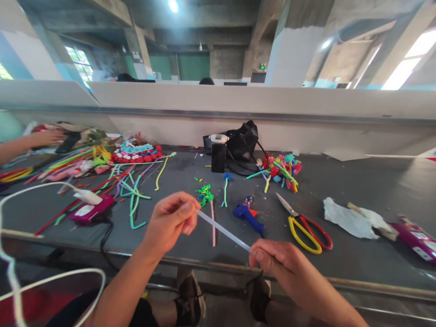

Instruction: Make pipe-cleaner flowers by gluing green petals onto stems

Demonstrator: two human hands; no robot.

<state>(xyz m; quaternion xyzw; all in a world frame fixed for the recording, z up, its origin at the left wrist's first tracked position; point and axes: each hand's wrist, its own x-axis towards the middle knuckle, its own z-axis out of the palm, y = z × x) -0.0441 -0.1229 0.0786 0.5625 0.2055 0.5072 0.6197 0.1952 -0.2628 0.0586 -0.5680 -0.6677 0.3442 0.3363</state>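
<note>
Between my hands, above the table's front edge, stretches a translucent white glue stick [225, 231]. My left hand [173, 218] pinches its upper left end, and the fingers of my right hand [277, 259] close round its lower right end. Just beyond it lie a pink pipe cleaner [213, 222], a pile of small green pieces [204, 194] and a blue glue gun [248, 217]. Scissors [303, 227] with one yellow and one red handle rest to the right, blades partly apart.
A phone [218, 156] stands before a black bag [247, 141]. Pipe-cleaner flowers [282, 170] are bunched at the back right. On the left are loose pipe cleaners [132, 195], a magenta device [91, 210] with a white cable, and another person's hand [47, 136]. Crumpled plastic [347, 220] lies right.
</note>
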